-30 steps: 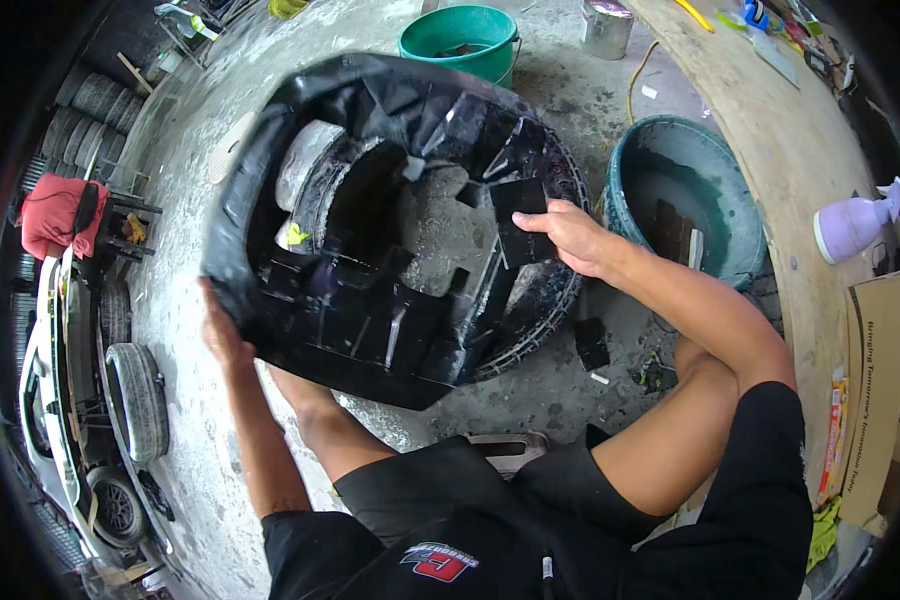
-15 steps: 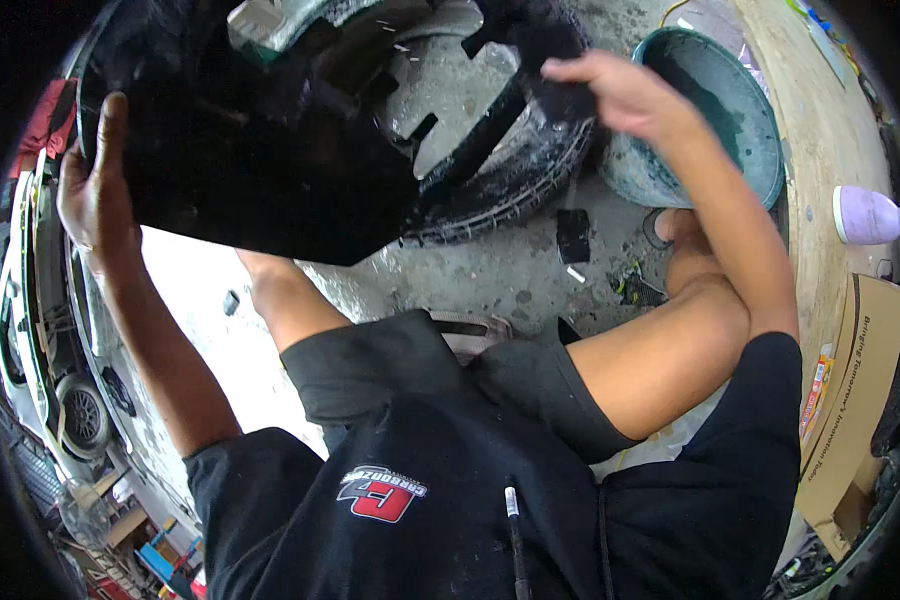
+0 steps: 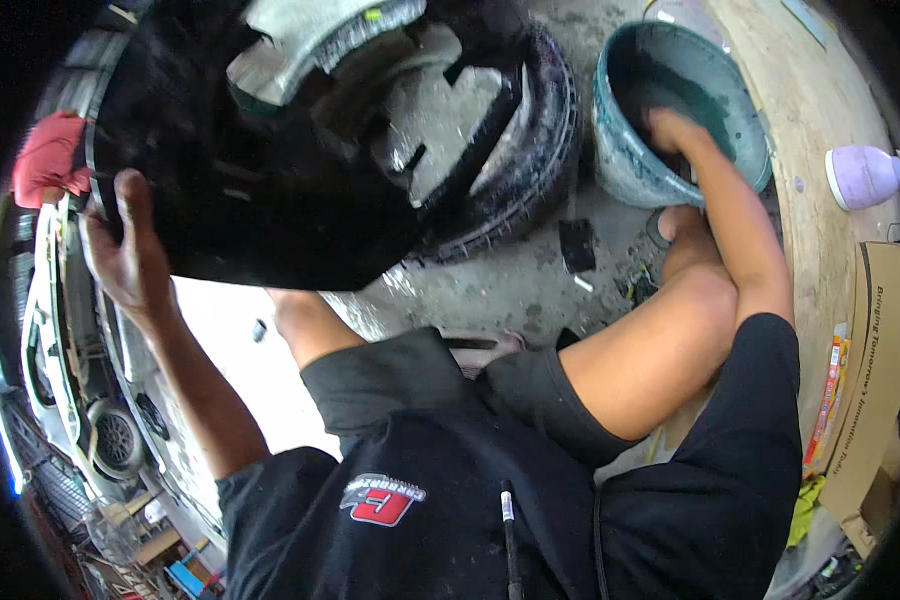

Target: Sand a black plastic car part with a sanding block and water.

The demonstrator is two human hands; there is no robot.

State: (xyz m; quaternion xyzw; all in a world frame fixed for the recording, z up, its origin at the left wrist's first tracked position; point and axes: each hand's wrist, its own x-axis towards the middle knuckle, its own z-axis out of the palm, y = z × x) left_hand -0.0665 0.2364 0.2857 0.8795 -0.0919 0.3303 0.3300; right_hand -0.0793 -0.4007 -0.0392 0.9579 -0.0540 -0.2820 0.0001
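Note:
A large glossy black panel (image 3: 260, 210) with several cut-out openings leans over a tire (image 3: 555, 130) at the upper left. My left hand (image 3: 130, 255) grips the panel's left edge, thumb on the face toward me and the fingers partly hidden at the rim. At the upper right, my right hand (image 3: 673, 132) reaches down inside a round green-grey bucket (image 3: 620, 165). Its fingers are blurred and mostly out of sight against the dark inside, so whether they hold anything does not show. The bucket's inner wall looks wet.
On the concrete floor between tire and bucket lie a black square piece (image 3: 576, 246) and a small white stick (image 3: 583, 284). A wooden board (image 3: 820, 130) along the right carries a lilac spray bottle (image 3: 862, 180). Nearer stands a cardboard box (image 3: 875, 370). Another person in red (image 3: 50, 160) is at far left.
My right hand has left the panel's right side and dipped into the bucket. The panel has shifted slightly down and to the right in view, my left hand still on its edge.

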